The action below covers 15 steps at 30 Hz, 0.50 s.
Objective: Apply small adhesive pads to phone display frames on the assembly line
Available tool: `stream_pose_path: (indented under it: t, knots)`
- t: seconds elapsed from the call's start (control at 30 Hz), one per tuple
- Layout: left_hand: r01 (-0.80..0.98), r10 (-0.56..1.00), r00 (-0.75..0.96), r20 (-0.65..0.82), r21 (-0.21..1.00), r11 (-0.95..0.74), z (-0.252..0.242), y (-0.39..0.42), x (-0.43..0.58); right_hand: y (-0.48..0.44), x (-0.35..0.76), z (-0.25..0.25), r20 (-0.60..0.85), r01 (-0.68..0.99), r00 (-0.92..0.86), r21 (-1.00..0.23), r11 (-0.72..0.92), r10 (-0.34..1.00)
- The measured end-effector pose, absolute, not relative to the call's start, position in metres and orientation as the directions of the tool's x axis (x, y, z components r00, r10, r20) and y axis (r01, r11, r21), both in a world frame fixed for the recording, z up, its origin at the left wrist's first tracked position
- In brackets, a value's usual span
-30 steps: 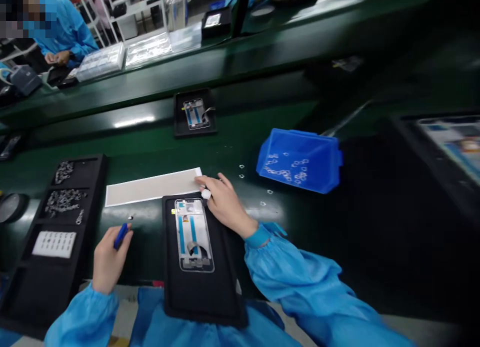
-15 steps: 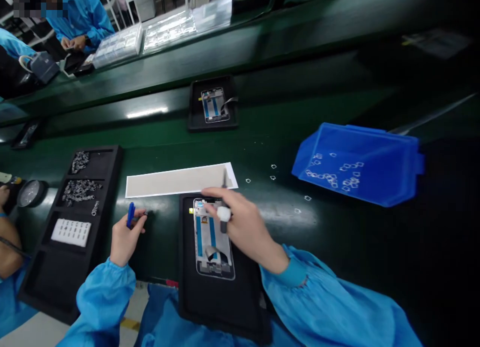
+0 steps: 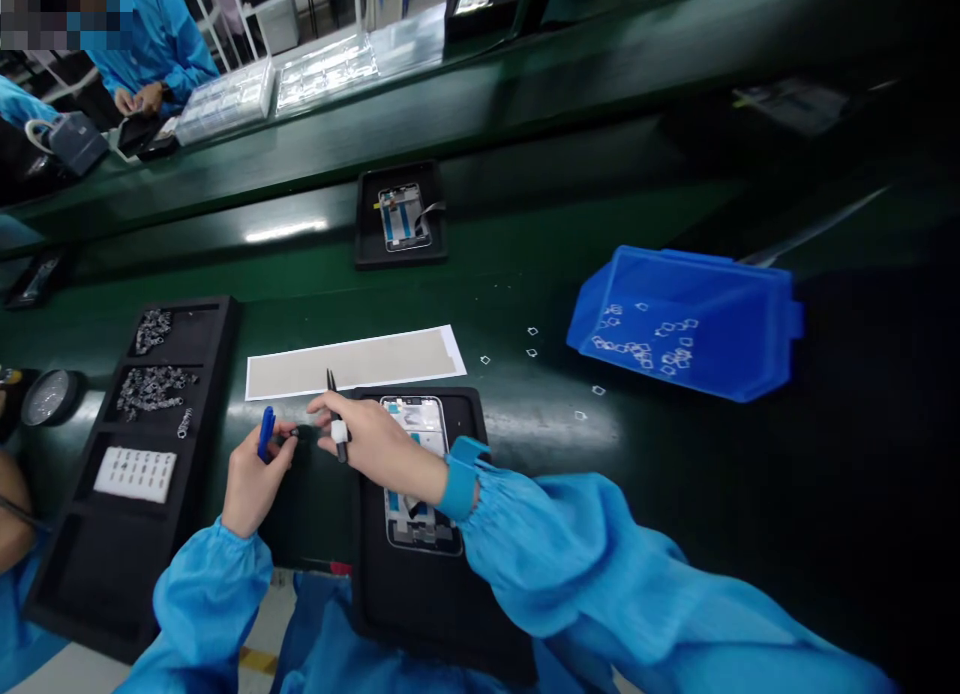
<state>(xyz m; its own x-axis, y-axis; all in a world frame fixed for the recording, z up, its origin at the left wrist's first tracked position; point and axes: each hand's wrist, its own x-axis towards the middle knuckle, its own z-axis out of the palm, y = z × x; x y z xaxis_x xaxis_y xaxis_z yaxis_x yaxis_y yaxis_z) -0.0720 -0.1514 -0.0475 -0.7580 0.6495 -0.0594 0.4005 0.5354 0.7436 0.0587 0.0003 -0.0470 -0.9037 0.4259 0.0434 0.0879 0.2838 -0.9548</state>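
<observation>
My left hand is closed, with a blue pen-like tool standing up between its fingers. A small dark part is pinched at its fingertips, too small to name. Just to the right, my right hand grips dark tweezers with a white band round them, points away from me. My right wrist crosses over an opened phone frame with blue strips, partly hidden, in a black foam tray. Beyond the hands lies a beige strip with a white border.
On the left, a black compartment tray holds small metal parts and a white pad. To the right stands a blue bin with thin white outline pieces, several more loose beside it. Behind is another phone frame in a tray. Other people sit left and across.
My right hand with the tweezers has moved left, from over the phone frame to near my left fingertips. My left hand has stayed almost in place. The view has shifted slightly.
</observation>
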Motion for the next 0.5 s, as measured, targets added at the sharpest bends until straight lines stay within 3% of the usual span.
stream_pose_path:
  t: [0.17,0.5]
  knots:
    - [0.352,0.628,-0.776,-0.058,0.787,0.507,-0.045,-0.15,-0.066,-0.003,0.038,-0.053,0.01,0.024,-0.911,-0.997,0.076,0.412]
    - [0.282,0.639,-0.761,-0.114,0.829,0.483,-0.047,-0.151,-0.063,-0.012,0.039,-0.053,0.027,-0.009,-0.871,-0.999,0.038,0.491]
